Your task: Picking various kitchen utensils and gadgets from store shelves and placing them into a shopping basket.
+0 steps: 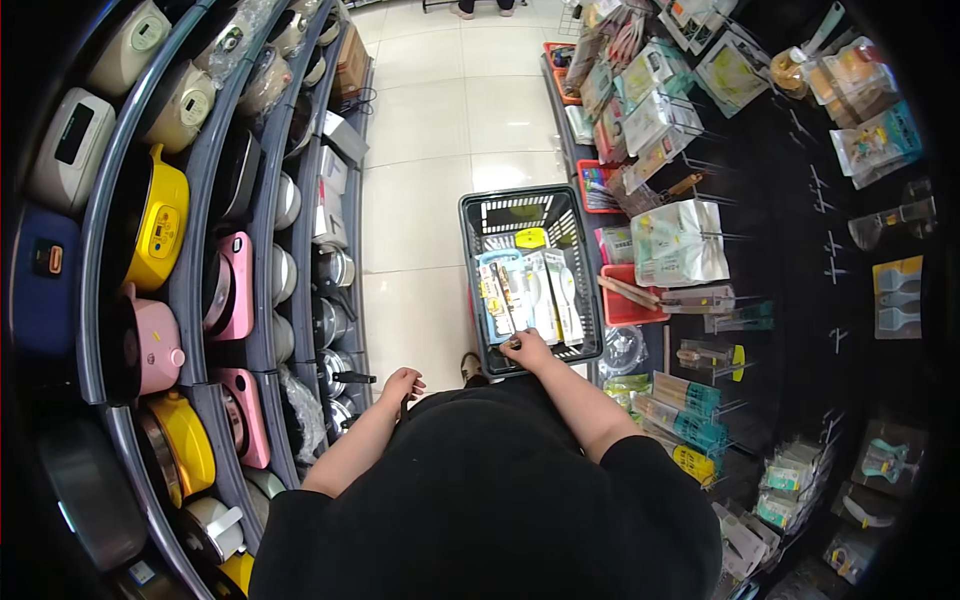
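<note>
A dark plastic shopping basket [471, 240] stands before me in the aisle, with slotted walls. Inside lie a blue-edged package [491, 281], white-handled utensils in clear packs [568, 296] and a yellow-topped item [531, 238]. My right hand [531, 349] reaches over the near rim, its fingers curled down at the near end of the packages. Whether they grip something is hard to make out. Off to the basket's left, my left hand [403, 385] hangs by my body with loosely bent fingers and nothing visible in it.
Left shelves hold a yellow cooker [161, 225], a pink cooker [154, 345] and steel pots [335, 270]; a black pan handle [354, 377] juts into the aisle. On the right, packaged utensils hang from hooks beside a red tray [626, 307]. A person's feet [480, 10] show far ahead.
</note>
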A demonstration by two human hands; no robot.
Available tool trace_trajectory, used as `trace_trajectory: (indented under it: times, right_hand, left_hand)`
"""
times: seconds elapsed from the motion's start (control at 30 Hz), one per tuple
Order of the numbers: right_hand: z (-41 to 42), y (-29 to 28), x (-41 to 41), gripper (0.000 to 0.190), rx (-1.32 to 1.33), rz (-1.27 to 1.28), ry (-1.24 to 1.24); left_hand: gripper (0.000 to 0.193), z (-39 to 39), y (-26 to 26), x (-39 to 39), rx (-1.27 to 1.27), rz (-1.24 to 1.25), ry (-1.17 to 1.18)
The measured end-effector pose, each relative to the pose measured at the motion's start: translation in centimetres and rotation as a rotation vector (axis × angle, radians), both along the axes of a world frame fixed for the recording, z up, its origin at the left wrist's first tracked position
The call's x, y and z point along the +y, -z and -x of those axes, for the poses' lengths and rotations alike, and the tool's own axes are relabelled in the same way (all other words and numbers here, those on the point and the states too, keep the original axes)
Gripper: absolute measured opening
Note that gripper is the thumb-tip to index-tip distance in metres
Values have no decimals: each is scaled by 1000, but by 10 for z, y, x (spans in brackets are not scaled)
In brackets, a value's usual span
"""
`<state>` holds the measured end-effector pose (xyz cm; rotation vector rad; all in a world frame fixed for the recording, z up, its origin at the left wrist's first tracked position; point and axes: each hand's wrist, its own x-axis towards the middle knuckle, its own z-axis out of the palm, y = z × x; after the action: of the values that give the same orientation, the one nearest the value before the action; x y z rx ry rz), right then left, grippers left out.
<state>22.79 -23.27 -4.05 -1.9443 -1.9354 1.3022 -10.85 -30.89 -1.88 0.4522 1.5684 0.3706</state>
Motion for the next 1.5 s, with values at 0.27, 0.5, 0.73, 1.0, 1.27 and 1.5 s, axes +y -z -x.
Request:
trace_trajectory:
  times: [0.27,0.5,0.73,1.0,1.27,1.5]
  right_hand:
    - [-8,25,-21,41,42,-38,-62]
    - [-45,-28,-62,26,108,-206,286]
    - [-63,-74,-167,23,173,-182,840]
    - [-58,-43,-320,21,265,-189,1224]
    - [-11,-36,-461,22,437,-148,1320]
    - [61,-26,-649,26,663,-161,1658]
  left_hand:
    - [21,5,21,0,-99,-52,54]
    - [18,-52,14,60,-83,-194,350]
    - [14,-155,9,61,-324,-246,707]
    - [15,-208,12,10,-419,-230,1077]
    - [16,-216,-2,-88,-294,-221,1263]
    - [19,-227,-44,-251,-295,-173,1384]
